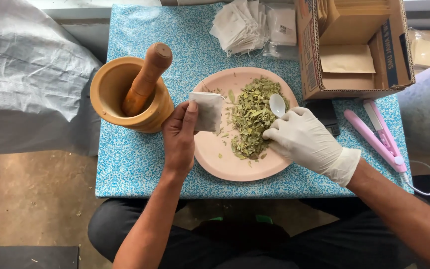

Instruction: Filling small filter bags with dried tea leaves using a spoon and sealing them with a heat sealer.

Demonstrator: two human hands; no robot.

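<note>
Filling looks underway: left hand (179,137) pinches a small sachet (208,111) open-side up, gloved right hand (302,139) grips a white spoon (277,104) over dried leaves (251,119), which must be scooped next.

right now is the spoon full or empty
Empty: the white spoon in the gloved right hand shows a bare bowl, held over the dried leaves on the pink plate.

Bare tablecloth (140,169) near the front edge; mortar (128,94) left, cardboard box (354,50) and pink sealer (379,134) right.
</note>
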